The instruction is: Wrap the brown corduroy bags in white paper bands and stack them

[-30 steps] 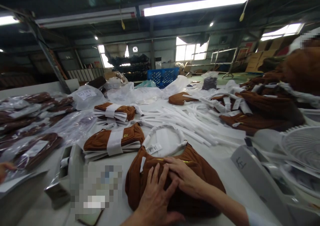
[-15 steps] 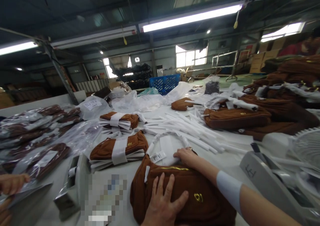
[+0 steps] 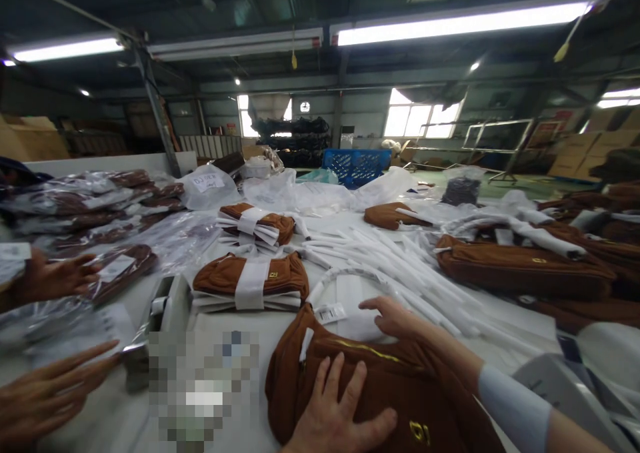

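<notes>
A brown fabric shoulder bag with a yellow zip and a gold emblem lies in front of me. My left hand rests flat on its front, fingers spread. At the bag's top right is my right hand, index finger stretched out over the white sheet inside the strap loop; its other fingers are partly curled and I see nothing gripped. The strap is wrapped in white and arches behind the bag. A white barcode tag hangs by the strap's left end.
Banded brown bags lie to the left, beside a grey tape dispenser. A co-worker's hands reach in at far left near plastic-wrapped bags. White tubes spread behind; more brown bags are piled right.
My view has turned to the right and down a little. My right index finger now points out more, while my left hand stays on the bag. The co-worker's hands have come further into view.
</notes>
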`<state>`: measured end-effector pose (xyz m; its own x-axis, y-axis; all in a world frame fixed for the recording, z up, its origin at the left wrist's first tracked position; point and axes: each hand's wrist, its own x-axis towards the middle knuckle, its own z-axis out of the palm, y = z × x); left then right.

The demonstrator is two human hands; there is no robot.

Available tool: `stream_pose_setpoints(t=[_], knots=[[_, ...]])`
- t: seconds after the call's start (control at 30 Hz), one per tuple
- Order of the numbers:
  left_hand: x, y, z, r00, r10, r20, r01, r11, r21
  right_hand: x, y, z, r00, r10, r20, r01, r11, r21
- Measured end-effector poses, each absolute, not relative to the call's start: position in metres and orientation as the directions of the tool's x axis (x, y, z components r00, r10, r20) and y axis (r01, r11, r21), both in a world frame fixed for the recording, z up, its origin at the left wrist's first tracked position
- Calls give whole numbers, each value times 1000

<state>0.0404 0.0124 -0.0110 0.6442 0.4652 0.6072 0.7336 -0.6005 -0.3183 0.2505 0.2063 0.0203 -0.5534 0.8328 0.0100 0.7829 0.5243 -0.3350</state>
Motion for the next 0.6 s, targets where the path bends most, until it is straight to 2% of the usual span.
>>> stream_pose_setpoints(t=[0.17,0.37,0.47,0.6], knots=[[47,16,-16,551,444,706,795,-537,-282,192,225,19,-581,813,-37,788,550,-277],[61,24,-28,378,383,843,869,-460,-180,158,237,12,-637,758,-143,767,602,-222],[62,25,-43,360,422,832,877,-458,-147,157,241,12,-647,747,-152,759,614,-217],[61,25,-66,420,554,719,869,-473,-143,149,251,8,-683,717,-140,724,638,-263]])
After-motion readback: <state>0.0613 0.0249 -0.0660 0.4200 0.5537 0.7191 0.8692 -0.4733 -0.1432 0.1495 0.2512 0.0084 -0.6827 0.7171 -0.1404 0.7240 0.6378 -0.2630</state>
